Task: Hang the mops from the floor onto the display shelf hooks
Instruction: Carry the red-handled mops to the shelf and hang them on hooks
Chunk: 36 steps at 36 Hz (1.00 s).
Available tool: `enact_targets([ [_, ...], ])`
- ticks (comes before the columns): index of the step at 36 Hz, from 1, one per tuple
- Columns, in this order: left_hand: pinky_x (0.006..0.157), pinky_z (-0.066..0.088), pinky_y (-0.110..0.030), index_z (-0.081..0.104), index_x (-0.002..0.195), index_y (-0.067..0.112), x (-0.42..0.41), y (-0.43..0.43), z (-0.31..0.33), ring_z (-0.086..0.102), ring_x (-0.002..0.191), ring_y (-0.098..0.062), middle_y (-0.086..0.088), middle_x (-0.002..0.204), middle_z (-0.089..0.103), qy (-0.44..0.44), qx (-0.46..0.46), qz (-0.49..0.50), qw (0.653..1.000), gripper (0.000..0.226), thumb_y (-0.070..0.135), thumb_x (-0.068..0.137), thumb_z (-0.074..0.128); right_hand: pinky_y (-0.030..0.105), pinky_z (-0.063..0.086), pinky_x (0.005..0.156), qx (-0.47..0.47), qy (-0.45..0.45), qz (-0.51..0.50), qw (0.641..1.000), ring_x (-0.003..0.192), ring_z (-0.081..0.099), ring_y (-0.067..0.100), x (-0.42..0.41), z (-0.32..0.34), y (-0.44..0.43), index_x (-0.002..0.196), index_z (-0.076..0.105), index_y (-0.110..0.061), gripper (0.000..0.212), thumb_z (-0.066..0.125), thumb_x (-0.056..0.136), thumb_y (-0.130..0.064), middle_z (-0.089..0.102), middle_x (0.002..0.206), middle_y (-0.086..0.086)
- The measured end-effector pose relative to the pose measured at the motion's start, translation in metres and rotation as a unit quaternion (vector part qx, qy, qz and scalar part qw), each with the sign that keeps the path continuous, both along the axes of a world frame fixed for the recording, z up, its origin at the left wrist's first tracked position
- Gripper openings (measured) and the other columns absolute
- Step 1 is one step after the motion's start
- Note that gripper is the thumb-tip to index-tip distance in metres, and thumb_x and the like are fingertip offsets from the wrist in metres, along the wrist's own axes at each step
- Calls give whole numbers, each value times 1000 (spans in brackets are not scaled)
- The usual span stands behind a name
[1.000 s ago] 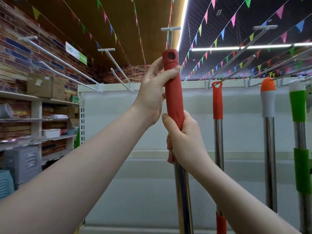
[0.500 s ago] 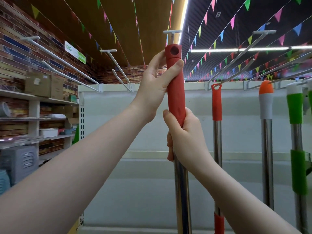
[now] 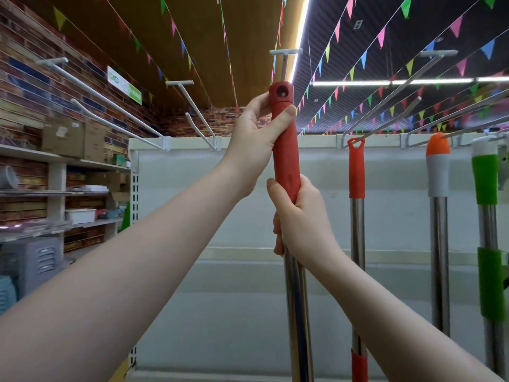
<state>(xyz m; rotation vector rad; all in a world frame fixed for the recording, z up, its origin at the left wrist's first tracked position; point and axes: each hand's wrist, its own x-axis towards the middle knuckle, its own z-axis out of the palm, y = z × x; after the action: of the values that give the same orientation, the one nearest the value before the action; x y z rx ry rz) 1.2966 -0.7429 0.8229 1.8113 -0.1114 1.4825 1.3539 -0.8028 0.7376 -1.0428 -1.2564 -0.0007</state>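
Left hand (image 3: 252, 146) and right hand (image 3: 301, 216) curl fingers (image 3: 259, 104) round the mop handle (image 3: 285, 153) — hold it plumb; thread its hole (image 3: 281, 91) onto the hook (image 3: 285, 52).

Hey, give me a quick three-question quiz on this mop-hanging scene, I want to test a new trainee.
1. True or false: the left hand and right hand both grip the red mop handle.
2. Which hand is higher on it? A. left B. right C. level
3. Fill in: between the hung red-gripped mop and the green-gripped mop, the middle mop has an ____ cap.
Key: 1 true; 2 A; 3 orange.
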Motion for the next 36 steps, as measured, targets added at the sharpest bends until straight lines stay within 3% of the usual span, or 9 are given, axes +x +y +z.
enact_targets([
  [8,88,54,-32,49,127,23,7,8,-1,54,115,-20,-4,128,54,20,-5,22,1000,35,29,92,55,28,45,38,-6,-3,-15,1000,41,45,14,9,-3,8,94,46,-13,20,48,94,-33,46,63,9],
  [17,93,52,-38,54,112,34,18,19,-10,57,113,-21,1,123,56,28,-13,23,999,24,26,90,60,32,49,40,-16,-2,-20,1000,47,47,16,23,-14,26,92,46,-15,18,47,94,-33,45,63,7],
  [26,73,55,-20,47,133,23,35,39,-14,58,102,-13,6,124,53,20,11,57,998,43,26,92,57,29,46,40,-13,6,-21,1000,44,46,15,37,-17,48,93,46,-13,20,47,93,-33,45,60,4],
  [32,73,55,-19,39,141,23,49,57,-17,56,98,-10,-1,128,52,42,17,78,996,50,28,93,54,29,45,39,-17,11,-25,999,43,45,17,50,-19,69,93,46,-15,18,47,93,-33,45,58,4],
  [36,72,54,-20,38,141,24,58,67,-17,57,90,-6,0,116,55,52,11,90,995,50,28,93,54,32,46,38,-17,10,-35,999,46,47,20,59,-20,83,98,47,-14,19,46,93,-33,46,59,4],
])
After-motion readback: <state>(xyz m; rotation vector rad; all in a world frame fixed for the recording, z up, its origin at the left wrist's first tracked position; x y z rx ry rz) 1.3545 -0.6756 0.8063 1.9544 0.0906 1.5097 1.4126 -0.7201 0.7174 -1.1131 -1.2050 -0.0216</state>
